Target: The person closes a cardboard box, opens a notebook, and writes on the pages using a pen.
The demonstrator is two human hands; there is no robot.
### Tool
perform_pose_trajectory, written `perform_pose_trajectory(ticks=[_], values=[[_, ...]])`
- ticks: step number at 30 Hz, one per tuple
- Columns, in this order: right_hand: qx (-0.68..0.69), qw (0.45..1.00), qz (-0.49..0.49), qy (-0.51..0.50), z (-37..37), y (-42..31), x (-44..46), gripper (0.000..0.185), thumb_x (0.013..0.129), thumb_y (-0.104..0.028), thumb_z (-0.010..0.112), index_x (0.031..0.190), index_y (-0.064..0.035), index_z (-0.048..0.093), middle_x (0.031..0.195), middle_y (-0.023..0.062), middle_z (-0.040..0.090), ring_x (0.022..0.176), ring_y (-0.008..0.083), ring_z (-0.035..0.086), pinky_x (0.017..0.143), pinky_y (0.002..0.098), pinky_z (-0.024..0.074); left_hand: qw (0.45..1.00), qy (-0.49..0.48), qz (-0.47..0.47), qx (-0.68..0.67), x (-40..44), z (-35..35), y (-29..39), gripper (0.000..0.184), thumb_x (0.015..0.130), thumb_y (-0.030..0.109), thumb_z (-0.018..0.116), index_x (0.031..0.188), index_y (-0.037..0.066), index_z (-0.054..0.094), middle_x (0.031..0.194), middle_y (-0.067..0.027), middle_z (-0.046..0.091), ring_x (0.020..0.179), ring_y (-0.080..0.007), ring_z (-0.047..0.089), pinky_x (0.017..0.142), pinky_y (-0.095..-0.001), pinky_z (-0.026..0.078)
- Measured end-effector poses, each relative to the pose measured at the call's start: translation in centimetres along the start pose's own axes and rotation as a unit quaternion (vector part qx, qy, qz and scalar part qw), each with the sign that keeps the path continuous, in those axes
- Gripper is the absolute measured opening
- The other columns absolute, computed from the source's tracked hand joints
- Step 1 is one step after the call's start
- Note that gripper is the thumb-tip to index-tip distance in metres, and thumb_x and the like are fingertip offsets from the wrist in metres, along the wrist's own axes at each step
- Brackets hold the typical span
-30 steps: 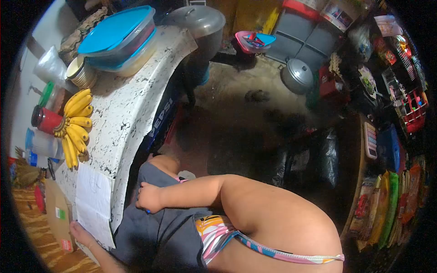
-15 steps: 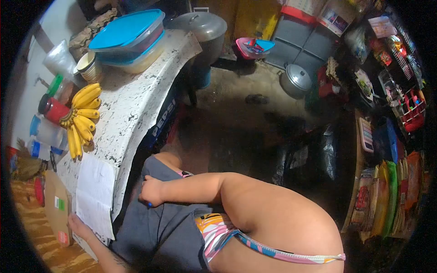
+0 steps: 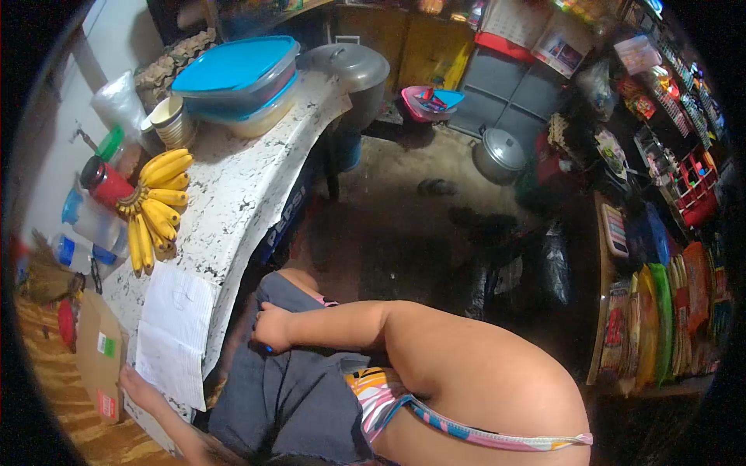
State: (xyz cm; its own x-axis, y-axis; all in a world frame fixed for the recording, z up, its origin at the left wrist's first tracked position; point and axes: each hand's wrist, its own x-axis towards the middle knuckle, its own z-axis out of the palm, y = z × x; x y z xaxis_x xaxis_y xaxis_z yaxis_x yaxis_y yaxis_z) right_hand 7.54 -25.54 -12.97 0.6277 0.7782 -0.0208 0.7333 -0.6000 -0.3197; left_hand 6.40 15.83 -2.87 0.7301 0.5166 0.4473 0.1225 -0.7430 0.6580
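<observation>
My left hand (image 3: 140, 388) lies at the lower left edge of an open paper notebook (image 3: 175, 334), between it and a piece of brown cardboard (image 3: 99, 357); its fingers look stretched out, holding nothing. On the notebook's upper page is a small round drawn mark. My right hand (image 3: 273, 328) rests on the dark grey cloth (image 3: 272, 404) over my lap, fingers curled. A blue end of a pen (image 3: 269, 349) pokes out below it; most of the pen is hidden in the fist.
Bananas (image 3: 159, 206), a red jar (image 3: 105, 180), paper cups (image 3: 169, 123) and blue-lidded tubs (image 3: 233, 74) stand on the white table (image 3: 225, 194). Pots (image 3: 499, 155) stand farther back. Shelves with colourful packets (image 3: 660, 326) line the right side.
The view has shifted slightly, so the table and its things sit a little farther right. Both hands keep nearly the same pose and place.
</observation>
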Motion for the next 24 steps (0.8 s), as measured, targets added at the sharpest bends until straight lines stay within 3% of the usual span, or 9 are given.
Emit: perform_pose_trajectory(ticks=[6, 9, 18, 24], values=[[-0.04, 0.997, -0.017, -0.058, 0.3, -0.1, 0.4, 0.029, 0.072, -0.034, 0.068, 0.097, -0.0211, 0.07, 0.094, 0.0033, 0.071, 0.096, 0.0244, 0.064, 0.086, 0.0438, 0.0393, 1.0, 0.005, 0.017, -0.021, -0.1, 0.3, -1.6, 0.039, 0.104, 0.026, 0.049, 0.121, -0.008, 0.056, 0.116, -0.0207, 0.061, 0.109, -0.0279, 0.056, 0.101, -0.036, 0.041], [-0.046, 0.997, -0.02, -0.057, 0.5, -0.4, 0.8, 0.028, 0.072, -0.035, 0.069, 0.096, -0.0209, 0.07, 0.093, 0.0028, 0.071, 0.096, 0.0239, 0.064, 0.086, 0.0437, 0.0393, 0.996, 0.0, -0.02, -0.082, -0.4, 0.3, -1.0, 0.037, 0.104, 0.026, 0.049, 0.12, -0.007, 0.056, 0.116, -0.0196, 0.061, 0.11, -0.0267, 0.056, 0.101, -0.0356, 0.041], [-0.051, 0.997, -0.018, -0.048, 1.2, -0.4, 1.0, 0.028, 0.072, -0.036, 0.069, 0.095, -0.0192, 0.07, 0.091, 0.0024, 0.071, 0.096, 0.0232, 0.064, 0.084, 0.044, 0.0394, 0.999, -0.036, -0.005, -0.025, -0.9, -0.2, 1.1, 0.035, 0.103, 0.025, 0.05, 0.118, -0.007, 0.056, 0.111, -0.0168, 0.061, 0.105, -0.025, 0.056, 0.098, -0.0345, 0.042], [-0.035, 0.998, -0.011, -0.052, 1.0, -0.1, 0.7, 0.032, 0.072, -0.036, 0.07, 0.101, -0.0203, 0.07, 0.096, 0.0032, 0.07, 0.101, 0.0238, 0.063, 0.086, 0.0445, 0.0394, 0.999, -0.006, 0.006, -0.048, -1.3, 0.5, 1.1, 0.033, 0.103, 0.023, 0.05, 0.118, -0.006, 0.057, 0.113, -0.0171, 0.062, 0.106, -0.0259, 0.058, 0.097, -0.0347, 0.043]])
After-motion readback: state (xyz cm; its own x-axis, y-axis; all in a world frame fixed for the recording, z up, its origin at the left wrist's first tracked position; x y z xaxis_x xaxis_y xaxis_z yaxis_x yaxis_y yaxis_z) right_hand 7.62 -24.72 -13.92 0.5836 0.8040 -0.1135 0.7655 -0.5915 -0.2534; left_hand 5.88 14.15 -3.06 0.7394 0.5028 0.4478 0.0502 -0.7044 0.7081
